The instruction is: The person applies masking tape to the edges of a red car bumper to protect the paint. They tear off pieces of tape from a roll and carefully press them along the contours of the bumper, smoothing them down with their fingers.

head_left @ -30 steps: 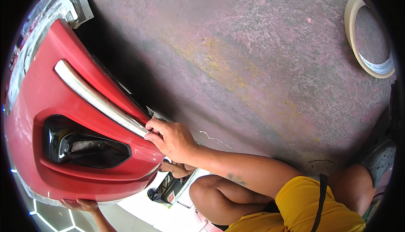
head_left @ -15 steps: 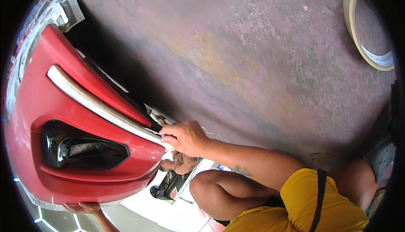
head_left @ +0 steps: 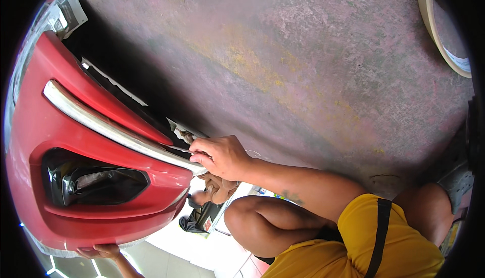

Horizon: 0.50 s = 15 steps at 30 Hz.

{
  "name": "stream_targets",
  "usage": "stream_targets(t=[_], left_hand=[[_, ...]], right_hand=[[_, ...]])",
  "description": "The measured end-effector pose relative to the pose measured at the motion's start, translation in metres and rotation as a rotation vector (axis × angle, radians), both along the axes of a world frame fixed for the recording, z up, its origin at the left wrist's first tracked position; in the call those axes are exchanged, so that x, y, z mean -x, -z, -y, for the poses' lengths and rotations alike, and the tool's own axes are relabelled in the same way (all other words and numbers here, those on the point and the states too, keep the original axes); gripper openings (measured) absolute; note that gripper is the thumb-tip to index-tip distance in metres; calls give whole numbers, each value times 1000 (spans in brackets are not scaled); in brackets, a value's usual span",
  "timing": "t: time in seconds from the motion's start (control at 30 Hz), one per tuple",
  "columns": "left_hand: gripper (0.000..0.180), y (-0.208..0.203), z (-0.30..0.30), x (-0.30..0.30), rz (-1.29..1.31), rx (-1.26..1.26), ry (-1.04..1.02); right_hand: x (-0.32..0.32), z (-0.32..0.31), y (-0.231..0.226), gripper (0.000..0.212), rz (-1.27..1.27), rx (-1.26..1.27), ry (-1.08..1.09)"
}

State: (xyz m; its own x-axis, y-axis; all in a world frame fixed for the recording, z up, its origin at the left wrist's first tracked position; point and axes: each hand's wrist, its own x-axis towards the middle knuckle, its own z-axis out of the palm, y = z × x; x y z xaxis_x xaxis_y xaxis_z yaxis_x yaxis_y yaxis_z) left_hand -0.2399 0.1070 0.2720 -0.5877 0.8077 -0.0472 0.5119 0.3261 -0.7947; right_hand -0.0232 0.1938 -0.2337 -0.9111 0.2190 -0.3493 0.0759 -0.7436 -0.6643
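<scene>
A red car bumper [head_left: 116, 227] fills the left side, held up off the floor. A whitish strip [head_left: 101, 121] runs along its upper part, above a dark fog-lamp recess [head_left: 96, 177]. My right hand [head_left: 222, 156] is closed in a pinch at the strip's narrow end. A thin pale edge reaches its fingertips, but I cannot tell whether it is tape or trim. My left hand [head_left: 103, 251] grips the bumper's lower edge, its fingers partly hidden.
Newspaper [head_left: 68, 15] covers the bumper's far end. A roll of masking tape [head_left: 437, 30] lies on the stained floor [head_left: 303, 76] at the upper right. Beyond the bumper is a person [head_left: 217, 187] beside a dark bag [head_left: 192, 223]. My bent knee [head_left: 247, 217] is close below my right forearm.
The bumper sits slightly further left in the view. My right fingertips have shifted slightly up along its narrow end. My left hand keeps its place under the edge.
</scene>
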Motion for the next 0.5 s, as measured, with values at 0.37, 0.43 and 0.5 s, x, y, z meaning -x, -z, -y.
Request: stream_targets(t=[0.37,0.43,0.5], left_hand=[[80,-1,5,-2,-5,1,-9],[80,0,5,0,-1,2,-8],[80,1,6,2,1,2,-9]], right_hand=[[-18,14,7,19,-87,-93,-156],[-20,15,16,17,-27,-71,-138],[-19,17,16,17,6,-64,-99]])
